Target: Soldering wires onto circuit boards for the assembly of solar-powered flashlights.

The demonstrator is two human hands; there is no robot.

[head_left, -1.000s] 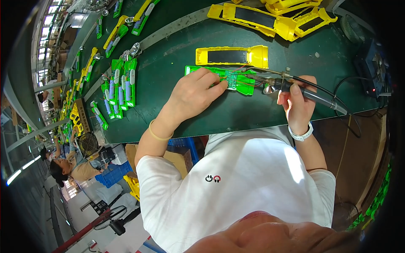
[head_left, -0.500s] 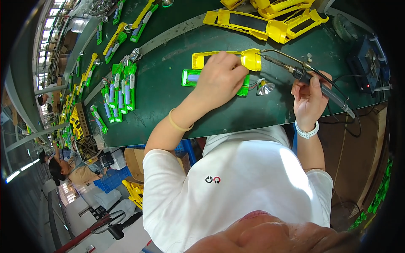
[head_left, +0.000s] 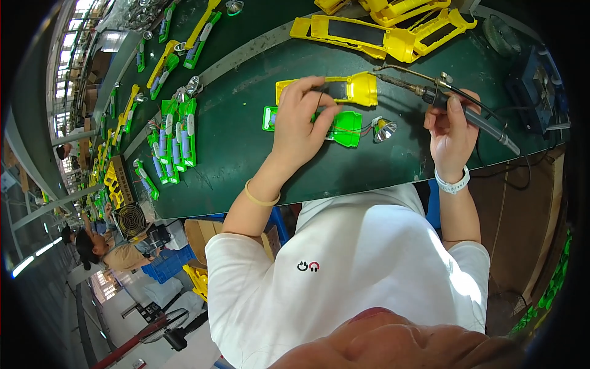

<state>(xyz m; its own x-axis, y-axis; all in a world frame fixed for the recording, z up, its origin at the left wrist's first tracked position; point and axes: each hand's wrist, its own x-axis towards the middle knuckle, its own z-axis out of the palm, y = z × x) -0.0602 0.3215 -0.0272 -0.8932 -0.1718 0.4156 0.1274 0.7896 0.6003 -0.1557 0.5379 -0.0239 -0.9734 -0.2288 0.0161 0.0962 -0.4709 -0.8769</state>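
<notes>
My right hand (head_left: 453, 120) grips a soldering iron (head_left: 482, 126) by its dark handle, and a thin metal tube runs alongside its shaft. The iron's tip is just off the right end of a yellow flashlight casing (head_left: 362, 90). Below that casing lies a green casing half (head_left: 348, 130), with red wires leading to a silver reflector lamp head (head_left: 385, 130). My left hand (head_left: 302, 123) lies over the left parts of both casings, fingers bent. Between its fingers a thin dark strand shows, perhaps a wire; the hand hides much of the green half.
Several yellow casings (head_left: 362, 37) are piled at the back. Green assemblies with batteries (head_left: 175, 138) stand grouped to the left, more beyond a metal strip (head_left: 258, 54). A blue soldering station (head_left: 530, 92) sits at right. Another person (head_left: 120, 249) works at far left.
My left hand has moved left and its fingers have spread, uncovering more of the green half and its red wires. My right hand still holds the soldering iron in nearly the same place.
</notes>
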